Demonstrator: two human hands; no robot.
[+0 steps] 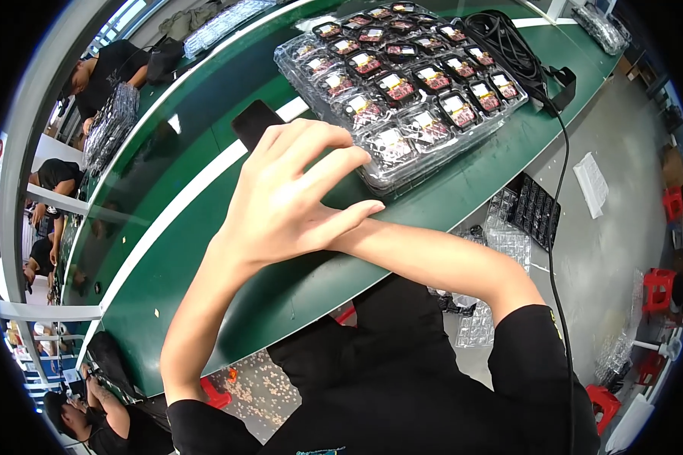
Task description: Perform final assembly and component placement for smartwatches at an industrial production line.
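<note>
My left hand [292,189] is raised over the green table, its back toward me. Its fingers are apart and bent, with the thumb pointing right, and no object shows in it. My right forearm [440,254] crosses behind it from the right, so my right hand is hidden and I cannot see its fingers. Just past my left hand's fingers lies a stack of clear plastic trays [391,178], filled with small black packs with printed labels [396,87]. A flat black object [256,123], perhaps a phone, lies beyond my left hand.
Bundled black cable [501,45] lies right of the trays, one strand hanging down past the edge. The green table [182,303] runs diagonally. Clear and black trays [535,212] sit below its right edge. Red stools [659,290] stand at right. Several people work at left.
</note>
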